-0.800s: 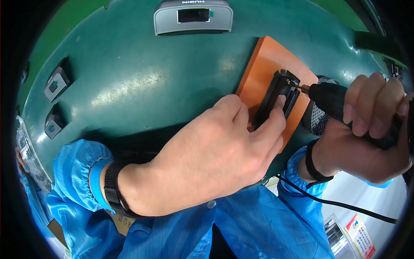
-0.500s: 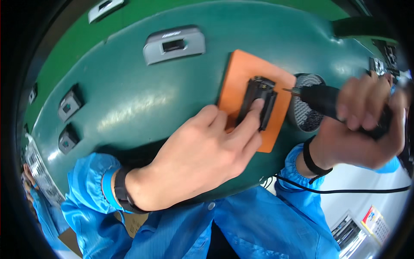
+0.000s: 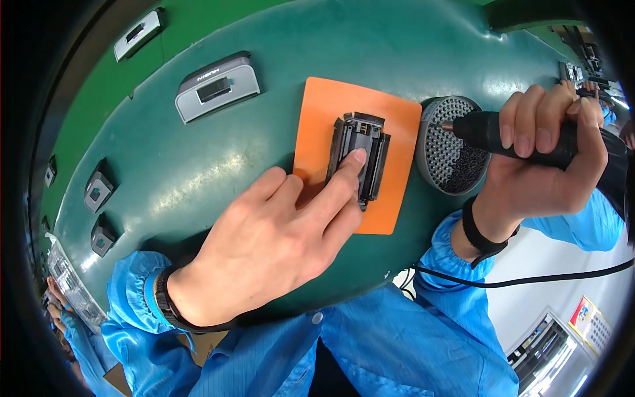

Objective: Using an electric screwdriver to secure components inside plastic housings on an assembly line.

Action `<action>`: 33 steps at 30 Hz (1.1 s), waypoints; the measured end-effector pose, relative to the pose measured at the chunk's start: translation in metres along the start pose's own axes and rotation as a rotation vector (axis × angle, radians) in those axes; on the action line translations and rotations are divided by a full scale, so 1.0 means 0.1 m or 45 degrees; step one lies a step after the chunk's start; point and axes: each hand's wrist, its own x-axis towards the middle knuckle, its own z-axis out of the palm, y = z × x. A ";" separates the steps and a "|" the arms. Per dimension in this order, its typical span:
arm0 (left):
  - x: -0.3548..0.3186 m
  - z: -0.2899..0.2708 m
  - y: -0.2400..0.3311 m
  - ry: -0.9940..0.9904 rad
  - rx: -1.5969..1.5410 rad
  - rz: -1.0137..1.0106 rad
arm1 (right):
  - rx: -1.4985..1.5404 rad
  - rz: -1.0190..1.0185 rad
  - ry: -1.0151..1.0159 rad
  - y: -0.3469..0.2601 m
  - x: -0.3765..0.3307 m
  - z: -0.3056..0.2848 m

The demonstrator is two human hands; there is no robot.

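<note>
My left hand (image 3: 271,231) steadies a black plastic housing (image 3: 362,142) on an orange mat (image 3: 317,126). Its index fingertip presses on the housing's middle, and the other fingers are bent around the near end, partly hiding it. Small gold-coloured contacts show near the housing's far end. My right hand (image 3: 546,152) is wrapped round a black electric screwdriver (image 3: 483,129), held almost level with its bit pointing left. The bit's tip is over a round grey screw dish (image 3: 440,175) with a perforated top and dark small screws gathered at its near right side.
A grey and black device (image 3: 221,89) stands beyond my left hand, with another (image 3: 137,34) farther off. Two small grey parts (image 3: 99,188) sit at the left. A black cable (image 3: 522,281) runs at the lower right. A co-worker's blue sleeve (image 3: 83,337) shows at the left edge.
The screwdriver's bit has gone from beside the orange mat to over the screw dish. My view has shifted, so the mat and housing appear farther left. My left hand keeps its hold.
</note>
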 end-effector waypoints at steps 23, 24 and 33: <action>-0.01 0.11 0.02 0.129 -0.056 -0.053 | -0.140 0.057 -0.048 0.00 0.00 -0.02; -0.02 0.11 0.02 0.132 -0.055 -0.052 | -0.125 0.069 0.008 0.00 -0.01 0.02; -0.10 0.14 0.01 0.132 -0.025 -0.068 | -0.042 0.072 0.069 -0.28 0.08 0.06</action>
